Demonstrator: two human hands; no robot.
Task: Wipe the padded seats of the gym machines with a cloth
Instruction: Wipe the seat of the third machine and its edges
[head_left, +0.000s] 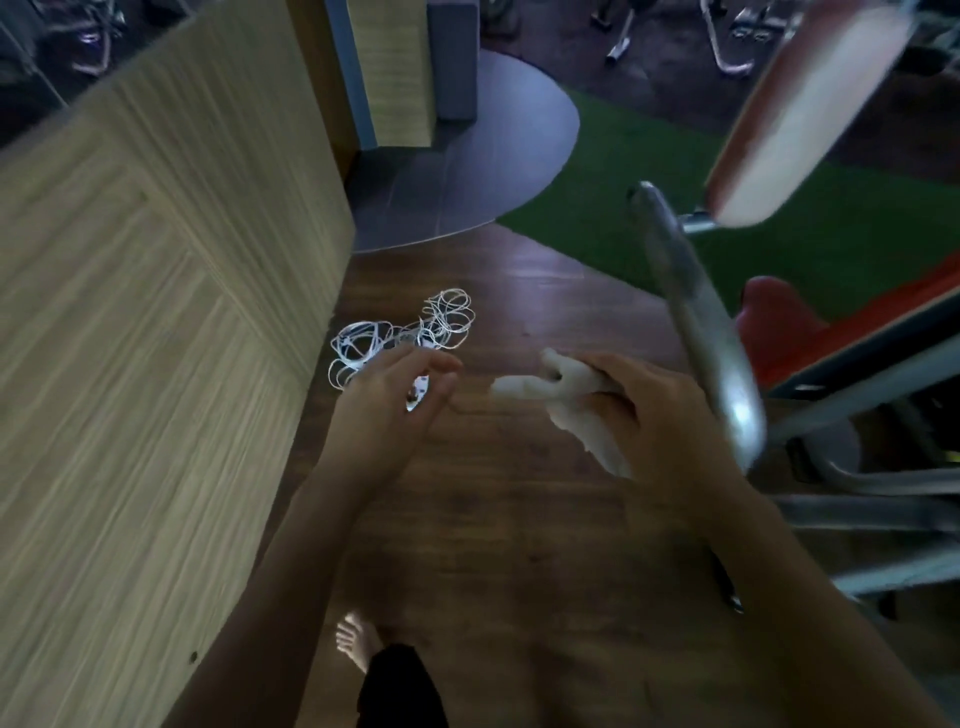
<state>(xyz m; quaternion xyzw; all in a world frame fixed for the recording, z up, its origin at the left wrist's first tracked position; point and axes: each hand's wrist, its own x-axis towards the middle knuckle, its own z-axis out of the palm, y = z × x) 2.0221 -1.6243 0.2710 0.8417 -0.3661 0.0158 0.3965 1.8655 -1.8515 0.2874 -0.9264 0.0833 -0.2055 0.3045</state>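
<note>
One cloth | right hand grips it | left hand apparently loose

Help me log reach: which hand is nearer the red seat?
Right. The right hand, gripping the cloth, is left of the red seat; the left hand is farther left, over the white cord.

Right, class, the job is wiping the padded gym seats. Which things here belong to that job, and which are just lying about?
Belong to the job:
white cloth, gripped by the right hand
red seat pad
blurred upper pad

Just lying about:
tangled white cord on the floor
wooden panel
green turf
</note>
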